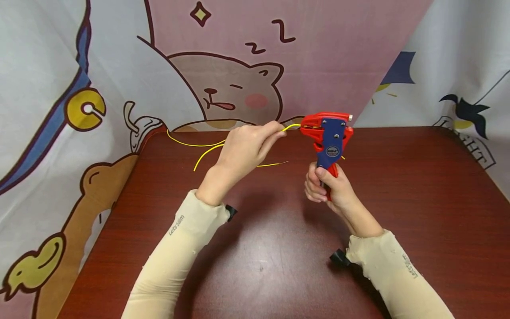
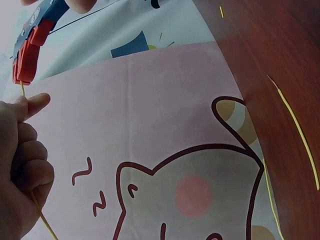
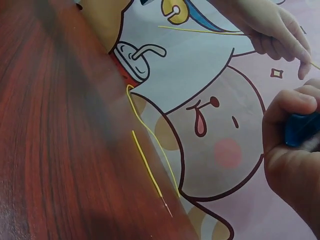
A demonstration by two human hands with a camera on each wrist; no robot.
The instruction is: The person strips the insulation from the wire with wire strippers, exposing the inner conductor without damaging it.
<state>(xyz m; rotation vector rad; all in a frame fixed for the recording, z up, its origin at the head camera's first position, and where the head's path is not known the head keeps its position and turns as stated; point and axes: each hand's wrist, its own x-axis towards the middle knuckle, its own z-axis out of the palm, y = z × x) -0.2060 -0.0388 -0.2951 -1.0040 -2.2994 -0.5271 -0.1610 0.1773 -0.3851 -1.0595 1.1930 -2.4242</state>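
Yellow wire at the mouth of the stripper

From the head view, I see the left hand pinching the wire between closed thumb and forefinger; its end sits in the tool's mouth, just right of those fingertips. The right hand has its fingers curled round the handle, below the tool's head. The step in hand looks like lining up the wire for stripping; the next move would call for a steady pinch while the right fingers squeeze. A bare-ended wire lies on the desk below the left fingers, and a thinner yellow strand runs to their left along the back edge.

In the left wrist view, the other left fingers fold into the palm, the wire trailing out under them. A yellow scrap lies well apart from them on the desk.

In the right wrist view, the right fingers wrap a blue grip; how hard they squeeze I cannot tell. The wire's tail reaches past the left hand and could, I'd guess, snag the loose strands.
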